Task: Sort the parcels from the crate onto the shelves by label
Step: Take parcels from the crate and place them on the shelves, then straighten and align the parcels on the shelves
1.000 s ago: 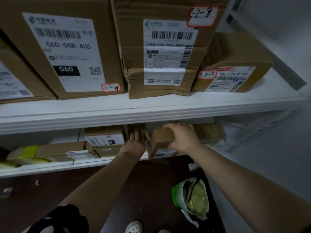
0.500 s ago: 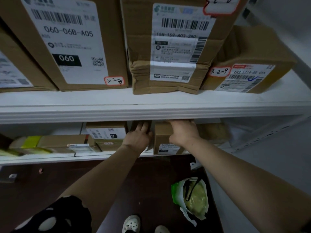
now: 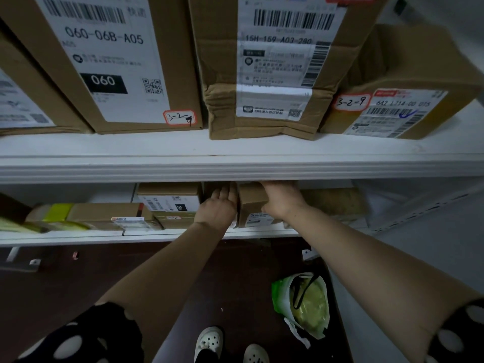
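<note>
A small brown parcel point(image 3: 251, 205) with a white label on its front stands on the lower white shelf point(image 3: 183, 235). My right hand point(image 3: 281, 199) is closed over its top right corner. My left hand point(image 3: 218, 208) lies flat, fingers together, against a darker parcel point(image 3: 212, 188) just left of it. The fingertips of both hands are hidden under the upper shelf edge point(image 3: 235, 167).
Three big cardboard boxes fill the upper shelf, tagged 3-2-9 point(image 3: 351, 101). The lower shelf holds a labelled box point(image 3: 170, 199) and flat parcels point(image 3: 104, 213) to the left, another parcel point(image 3: 332, 203) to the right. A green bag point(image 3: 303, 302) lies on the dark floor.
The small parcel went from tilted at the shelf front to upright and further in. Both hands pushed deeper under the upper shelf. The camera moved closer.
</note>
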Motion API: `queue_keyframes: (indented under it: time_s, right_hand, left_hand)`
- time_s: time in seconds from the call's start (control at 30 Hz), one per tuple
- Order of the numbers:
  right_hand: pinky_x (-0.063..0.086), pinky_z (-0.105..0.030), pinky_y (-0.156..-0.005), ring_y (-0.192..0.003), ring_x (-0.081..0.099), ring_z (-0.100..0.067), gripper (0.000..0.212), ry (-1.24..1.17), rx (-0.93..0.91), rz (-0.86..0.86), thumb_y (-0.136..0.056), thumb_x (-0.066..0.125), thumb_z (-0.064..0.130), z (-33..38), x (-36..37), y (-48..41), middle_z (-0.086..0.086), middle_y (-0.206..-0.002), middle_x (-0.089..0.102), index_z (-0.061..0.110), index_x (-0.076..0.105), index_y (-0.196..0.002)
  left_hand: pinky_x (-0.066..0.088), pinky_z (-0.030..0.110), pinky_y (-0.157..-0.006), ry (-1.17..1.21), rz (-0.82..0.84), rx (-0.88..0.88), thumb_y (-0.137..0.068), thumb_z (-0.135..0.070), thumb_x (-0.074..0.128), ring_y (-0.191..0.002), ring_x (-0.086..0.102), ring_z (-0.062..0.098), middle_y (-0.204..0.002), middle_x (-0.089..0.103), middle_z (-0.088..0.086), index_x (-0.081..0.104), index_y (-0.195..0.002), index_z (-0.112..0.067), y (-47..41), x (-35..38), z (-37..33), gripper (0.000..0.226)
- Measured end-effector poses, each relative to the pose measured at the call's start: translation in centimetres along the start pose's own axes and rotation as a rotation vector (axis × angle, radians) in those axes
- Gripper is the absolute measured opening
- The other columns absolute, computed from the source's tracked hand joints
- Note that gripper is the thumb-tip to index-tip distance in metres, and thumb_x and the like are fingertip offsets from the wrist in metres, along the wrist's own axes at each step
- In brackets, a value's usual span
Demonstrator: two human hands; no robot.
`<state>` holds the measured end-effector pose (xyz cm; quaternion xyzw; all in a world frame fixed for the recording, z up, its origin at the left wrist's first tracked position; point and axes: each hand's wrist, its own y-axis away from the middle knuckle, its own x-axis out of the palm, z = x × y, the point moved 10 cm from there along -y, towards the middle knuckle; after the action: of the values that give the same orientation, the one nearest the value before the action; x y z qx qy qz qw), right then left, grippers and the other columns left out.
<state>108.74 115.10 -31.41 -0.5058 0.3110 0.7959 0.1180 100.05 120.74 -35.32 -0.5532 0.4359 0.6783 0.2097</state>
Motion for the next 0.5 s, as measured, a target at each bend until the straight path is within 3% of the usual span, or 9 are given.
queue_keyframes:
  time_s: [0.17,0.3,0.5]
  right_hand:
    - [0.032,-0.036,-0.108,-0.135,0.030,-0.032,0.070,0.015,0.008,0.016,-0.086,0.065,0.011,-0.4,0.0,-0.3,-0.008,-0.146,0.032,0.028,0.029,-0.144]
    - [0.032,-0.042,-0.112,-0.135,0.031,-0.032,0.071,0.013,0.029,0.038,-0.086,0.066,0.016,-0.7,0.1,-0.3,-0.010,-0.144,0.034,0.024,0.027,-0.144]
    - [0.014,-0.048,-0.118,-0.141,0.023,-0.031,0.075,0.115,0.008,0.036,-0.087,0.064,0.014,-0.4,-0.1,0.4,-0.010,-0.148,0.031,0.023,0.022,-0.147]
  left_hand:
    - [0.025,0.038,-0.115,0.095,0.013,0.003,-0.096,0.000,0.034,-0.146,0.011,0.030,-0.159,0.007,0.015,-0.011,-0.150,-0.003,0.6,-0.1,-0.1,0.070]
    - [0.021,0.036,-0.117,0.117,-0.003,0.008,-0.096,0.001,0.032,-0.147,0.009,0.028,-0.160,0.005,0.013,-0.013,-0.150,-0.003,1.2,-0.2,-0.2,0.070]
    - [0.022,0.036,-0.115,0.115,-0.012,-0.015,-0.095,0.004,0.035,-0.147,0.007,0.026,-0.160,0.005,0.012,-0.013,-0.150,-0.006,2.3,-0.4,0.1,0.073]
